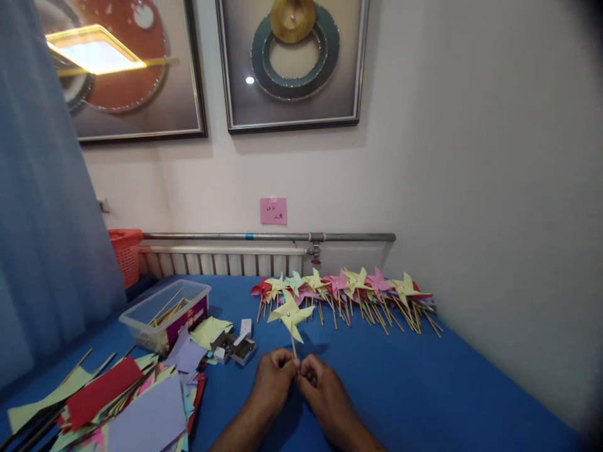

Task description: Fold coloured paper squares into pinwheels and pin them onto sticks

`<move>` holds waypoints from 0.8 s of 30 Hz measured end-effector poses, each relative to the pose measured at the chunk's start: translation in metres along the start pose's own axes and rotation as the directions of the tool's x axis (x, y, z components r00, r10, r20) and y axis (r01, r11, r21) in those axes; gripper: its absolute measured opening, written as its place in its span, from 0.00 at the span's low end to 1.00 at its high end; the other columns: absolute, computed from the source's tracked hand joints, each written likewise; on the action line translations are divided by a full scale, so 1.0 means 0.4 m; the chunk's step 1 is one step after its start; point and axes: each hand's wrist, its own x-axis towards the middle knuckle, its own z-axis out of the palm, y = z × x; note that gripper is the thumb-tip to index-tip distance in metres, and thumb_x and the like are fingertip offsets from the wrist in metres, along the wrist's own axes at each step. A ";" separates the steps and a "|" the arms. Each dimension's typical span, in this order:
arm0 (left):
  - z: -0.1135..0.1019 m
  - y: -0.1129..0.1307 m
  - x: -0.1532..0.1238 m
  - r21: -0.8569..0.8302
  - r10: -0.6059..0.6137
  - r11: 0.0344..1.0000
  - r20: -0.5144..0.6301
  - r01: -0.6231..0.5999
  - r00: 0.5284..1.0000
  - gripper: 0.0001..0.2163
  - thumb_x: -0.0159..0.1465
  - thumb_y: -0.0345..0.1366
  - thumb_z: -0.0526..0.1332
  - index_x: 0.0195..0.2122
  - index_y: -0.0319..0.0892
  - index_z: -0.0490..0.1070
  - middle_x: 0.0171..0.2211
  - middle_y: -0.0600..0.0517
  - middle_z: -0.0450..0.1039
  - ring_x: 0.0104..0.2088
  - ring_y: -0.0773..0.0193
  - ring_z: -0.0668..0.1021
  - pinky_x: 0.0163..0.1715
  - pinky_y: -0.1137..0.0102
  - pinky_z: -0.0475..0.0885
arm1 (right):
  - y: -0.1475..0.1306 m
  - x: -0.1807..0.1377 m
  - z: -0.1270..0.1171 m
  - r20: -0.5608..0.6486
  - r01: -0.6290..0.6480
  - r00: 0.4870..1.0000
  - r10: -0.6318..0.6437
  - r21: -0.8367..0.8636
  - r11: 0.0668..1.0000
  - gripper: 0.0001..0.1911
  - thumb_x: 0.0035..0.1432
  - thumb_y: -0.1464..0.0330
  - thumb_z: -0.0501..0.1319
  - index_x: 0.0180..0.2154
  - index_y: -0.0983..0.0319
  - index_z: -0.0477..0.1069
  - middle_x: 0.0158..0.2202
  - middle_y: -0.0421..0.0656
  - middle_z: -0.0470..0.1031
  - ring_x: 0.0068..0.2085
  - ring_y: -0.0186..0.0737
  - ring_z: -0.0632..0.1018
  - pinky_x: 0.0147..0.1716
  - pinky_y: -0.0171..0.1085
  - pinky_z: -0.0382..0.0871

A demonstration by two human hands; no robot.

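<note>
A pale yellow paper pinwheel (292,312) with a shiny pin at its centre stands upright on a thin wooden stick, just above my hands. My left hand (274,376) is closed, pinching the lower part of that stick between thumb and fingers. Close beside it, my right hand (321,383) is closed on the stick too, its fingertips touching near the left thumb. The stick's lower end is hidden by the fingers. Behind the pinwheel lies a row of finished-looking pinwheels (339,282) in yellow, pink, red and green, their sticks pointing toward me.
To the left, a clear plastic box (188,298) holds wooden sticks (169,311). Small open boxes (244,349) of metal pins sit nearby. A heap of coloured paper (148,417) covers the blue table's (424,389) left front. A radiator (221,262) and pipe run behind.
</note>
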 end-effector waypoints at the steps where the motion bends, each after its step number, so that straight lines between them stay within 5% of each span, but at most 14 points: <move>1: 0.000 0.000 0.000 0.003 -0.002 1.000 0.000 0.002 1.000 0.10 0.50 0.42 0.60 0.20 0.40 0.70 0.18 0.56 0.64 0.22 0.68 0.64 0.26 0.70 0.57 | 0.000 0.000 0.000 0.000 0.002 1.000 -0.002 -0.002 1.000 0.08 0.57 0.66 0.59 0.27 0.59 0.62 0.24 0.35 0.66 0.28 0.35 0.67 0.29 0.33 0.56; 24: 0.000 0.004 -0.001 0.014 -0.006 1.000 -0.005 0.006 1.000 0.09 0.49 0.41 0.60 0.20 0.40 0.70 0.18 0.56 0.63 0.22 0.68 0.63 0.25 0.71 0.56 | 0.002 0.000 0.001 0.004 0.015 1.000 -0.016 0.014 1.000 0.09 0.58 0.65 0.58 0.28 0.59 0.63 0.24 0.35 0.65 0.28 0.35 0.66 0.29 0.33 0.57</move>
